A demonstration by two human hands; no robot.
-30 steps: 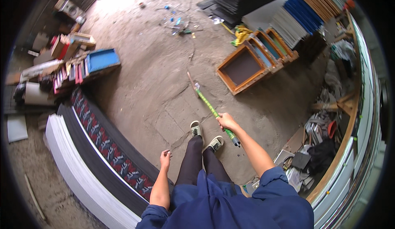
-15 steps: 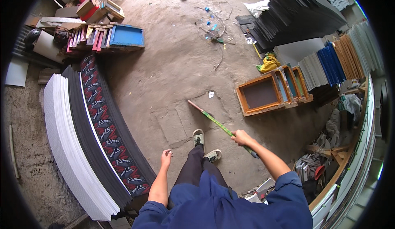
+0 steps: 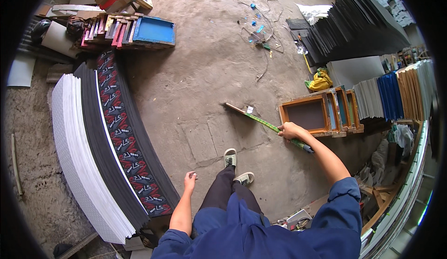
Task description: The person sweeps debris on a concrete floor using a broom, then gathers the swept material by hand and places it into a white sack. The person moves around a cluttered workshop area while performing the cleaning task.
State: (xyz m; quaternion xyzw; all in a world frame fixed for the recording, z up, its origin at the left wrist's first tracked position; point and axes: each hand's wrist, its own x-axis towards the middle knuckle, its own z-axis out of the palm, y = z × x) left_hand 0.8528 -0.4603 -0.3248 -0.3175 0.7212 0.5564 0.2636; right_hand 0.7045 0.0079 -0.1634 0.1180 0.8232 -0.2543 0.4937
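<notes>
The right grip clamps one green stick, two shoes to its lower left; whether the left grip is closed, I cannot tell.

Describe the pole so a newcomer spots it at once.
Start at the long sheet stack on the left, then go right across the floor to the shoes. Ahead and to their right, the right hand grips the pole. Its bright green middle sets it apart from the plain pale stick at far left.

Room above floor, frames beyond right hand
</notes>
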